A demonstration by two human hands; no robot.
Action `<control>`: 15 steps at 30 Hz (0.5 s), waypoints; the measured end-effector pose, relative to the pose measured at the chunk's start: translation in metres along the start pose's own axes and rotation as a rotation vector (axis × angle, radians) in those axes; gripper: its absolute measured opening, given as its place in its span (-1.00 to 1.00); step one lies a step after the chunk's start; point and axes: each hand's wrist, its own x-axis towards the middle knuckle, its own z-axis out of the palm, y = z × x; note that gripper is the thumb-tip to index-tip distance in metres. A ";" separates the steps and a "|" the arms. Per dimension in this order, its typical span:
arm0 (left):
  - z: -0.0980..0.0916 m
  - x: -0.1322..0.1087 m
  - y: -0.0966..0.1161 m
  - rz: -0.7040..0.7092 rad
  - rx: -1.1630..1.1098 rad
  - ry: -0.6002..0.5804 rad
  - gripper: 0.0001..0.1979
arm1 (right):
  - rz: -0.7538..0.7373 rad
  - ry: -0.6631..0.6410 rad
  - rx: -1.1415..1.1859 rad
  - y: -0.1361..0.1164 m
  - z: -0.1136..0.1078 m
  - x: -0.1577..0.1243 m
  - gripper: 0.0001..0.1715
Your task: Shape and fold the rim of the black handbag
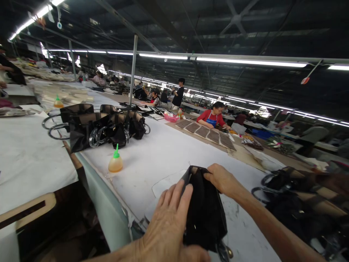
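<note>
A black handbag (205, 207) stands upright on the white-covered table in front of me, its mouth facing up. My right hand (222, 178) pinches the far right part of its rim between thumb and fingers. Against the bag's left side lies my left hand (170, 218), its fingers stretched out and its thumb low near the front. The bag's inside is mostly hidden. A clear ring handle with a gold-coloured fitting (229, 251) shows at its lower right. Beneath the bag, a pale flat sheet (166, 183) peeks out.
A squeeze bottle (116, 163) with a green nozzle stands left of the bag. Behind it are several black handbags (87, 127) with ring handles; more handbags (297, 203) lie at right. Brown panels (205, 134) lie across the table near a person in red (214, 116).
</note>
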 end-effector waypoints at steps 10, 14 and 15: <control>-0.003 0.018 -0.067 -0.082 -0.234 0.052 -0.29 | 0.044 -0.096 0.140 0.007 0.009 -0.028 -0.67; -0.013 0.027 -0.076 0.005 -0.324 -0.094 -0.17 | 0.073 -0.072 0.141 0.022 0.015 -0.032 -0.70; -0.013 0.027 -0.076 0.027 -0.328 -0.096 -0.22 | 0.074 -0.059 0.135 0.025 0.017 -0.032 -0.71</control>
